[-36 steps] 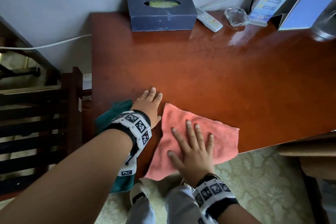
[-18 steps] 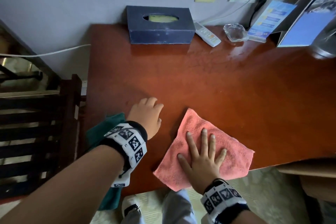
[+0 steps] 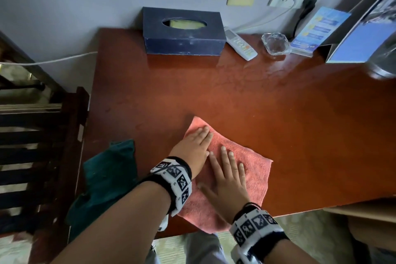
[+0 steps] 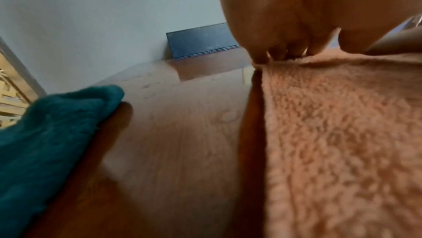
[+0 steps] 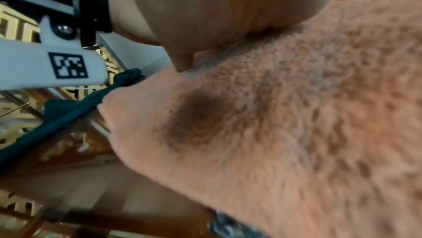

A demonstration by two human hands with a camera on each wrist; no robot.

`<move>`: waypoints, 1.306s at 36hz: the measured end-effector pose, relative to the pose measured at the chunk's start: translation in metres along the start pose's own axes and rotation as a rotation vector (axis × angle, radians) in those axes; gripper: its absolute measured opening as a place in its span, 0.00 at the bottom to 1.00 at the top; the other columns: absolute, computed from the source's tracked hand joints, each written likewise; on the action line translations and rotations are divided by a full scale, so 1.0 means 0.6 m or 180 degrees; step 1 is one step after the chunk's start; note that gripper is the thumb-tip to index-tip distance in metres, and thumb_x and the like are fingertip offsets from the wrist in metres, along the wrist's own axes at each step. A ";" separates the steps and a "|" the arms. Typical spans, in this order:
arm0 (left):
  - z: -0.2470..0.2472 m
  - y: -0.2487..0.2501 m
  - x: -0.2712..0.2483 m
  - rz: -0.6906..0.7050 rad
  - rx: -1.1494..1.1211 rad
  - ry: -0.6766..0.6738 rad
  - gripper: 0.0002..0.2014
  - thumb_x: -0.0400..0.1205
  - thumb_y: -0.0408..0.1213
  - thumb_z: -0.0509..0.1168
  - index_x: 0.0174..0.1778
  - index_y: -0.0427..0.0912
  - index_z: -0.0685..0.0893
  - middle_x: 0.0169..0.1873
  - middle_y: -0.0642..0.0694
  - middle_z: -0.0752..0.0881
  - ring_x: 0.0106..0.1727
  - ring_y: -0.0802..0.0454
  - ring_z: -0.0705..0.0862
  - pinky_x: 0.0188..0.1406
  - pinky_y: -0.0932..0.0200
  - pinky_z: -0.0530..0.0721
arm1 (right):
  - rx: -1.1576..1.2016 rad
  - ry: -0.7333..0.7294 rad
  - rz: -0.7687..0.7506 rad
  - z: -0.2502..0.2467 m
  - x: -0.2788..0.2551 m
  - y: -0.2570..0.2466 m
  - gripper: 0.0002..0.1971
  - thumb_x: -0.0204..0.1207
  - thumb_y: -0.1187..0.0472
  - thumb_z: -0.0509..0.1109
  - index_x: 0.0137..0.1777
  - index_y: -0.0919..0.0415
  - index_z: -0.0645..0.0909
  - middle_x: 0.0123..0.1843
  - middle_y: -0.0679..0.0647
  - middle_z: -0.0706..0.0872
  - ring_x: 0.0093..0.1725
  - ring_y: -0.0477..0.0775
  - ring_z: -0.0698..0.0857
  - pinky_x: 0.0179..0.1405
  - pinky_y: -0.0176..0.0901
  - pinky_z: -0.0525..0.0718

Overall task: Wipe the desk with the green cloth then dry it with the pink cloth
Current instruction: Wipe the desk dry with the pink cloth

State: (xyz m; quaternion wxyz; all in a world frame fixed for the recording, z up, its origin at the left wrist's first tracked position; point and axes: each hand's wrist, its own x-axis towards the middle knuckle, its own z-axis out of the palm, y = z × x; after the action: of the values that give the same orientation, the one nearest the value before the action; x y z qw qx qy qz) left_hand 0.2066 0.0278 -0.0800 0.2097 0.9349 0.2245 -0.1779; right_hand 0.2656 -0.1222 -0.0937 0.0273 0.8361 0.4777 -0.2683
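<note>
The pink cloth (image 3: 255,169) (image 4: 342,142) (image 5: 285,124) lies spread flat on the red-brown desk (image 3: 257,103) near its front edge. Both hands press on it with straight fingers. My left hand (image 3: 192,146) rests flat on the cloth's far left part, its fingertips (image 4: 283,52) near the far edge. My right hand (image 3: 227,178) lies flat on the cloth's middle, just right of the left one. The dark green cloth (image 3: 107,178) (image 4: 45,142) (image 5: 68,108) lies crumpled at the desk's front left corner, hanging over the edge, with no hand on it.
Along the wall stand a dark blue tissue box (image 3: 182,32) (image 4: 200,41), a white remote (image 3: 240,44), a glass ashtray (image 3: 275,43), a blue leaflet stand (image 3: 317,28) and a tilted screen (image 3: 364,34). A dark wooden rack (image 3: 38,156) stands left of the desk.
My left hand has moved right from the bare desk onto the pink cloth. The cloth and my right hand have slid away from the front edge, farther onto the desk.
</note>
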 end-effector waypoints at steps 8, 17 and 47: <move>-0.006 -0.027 -0.001 -0.0347 0.0562 -0.0114 0.30 0.87 0.56 0.41 0.81 0.56 0.33 0.81 0.54 0.32 0.82 0.54 0.34 0.78 0.34 0.36 | 0.0218 -0.0178 0.0219 -0.008 0.042 -0.022 0.47 0.60 0.21 0.38 0.76 0.33 0.21 0.75 0.43 0.12 0.74 0.52 0.15 0.72 0.64 0.21; -0.049 -0.044 0.003 -0.0702 0.0913 -0.0358 0.31 0.84 0.62 0.39 0.80 0.61 0.33 0.82 0.54 0.34 0.83 0.46 0.35 0.70 0.23 0.30 | 0.0127 -0.0602 0.0382 -0.068 0.095 -0.034 0.46 0.69 0.22 0.50 0.78 0.33 0.26 0.75 0.43 0.14 0.76 0.51 0.19 0.74 0.70 0.24; -0.101 -0.135 0.084 -0.1268 -0.0218 0.0126 0.35 0.86 0.56 0.48 0.83 0.47 0.40 0.83 0.49 0.37 0.83 0.47 0.40 0.81 0.41 0.47 | -0.0605 -0.0263 -0.0284 -0.206 0.381 -0.015 0.42 0.74 0.26 0.50 0.79 0.33 0.28 0.81 0.42 0.22 0.81 0.54 0.26 0.77 0.70 0.31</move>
State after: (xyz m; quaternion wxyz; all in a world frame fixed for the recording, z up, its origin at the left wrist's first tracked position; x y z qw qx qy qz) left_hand 0.2233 0.1395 -0.0751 0.1976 0.8675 0.4151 -0.1898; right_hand 0.4022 0.0995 -0.0946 0.1142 0.7959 0.5361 -0.2570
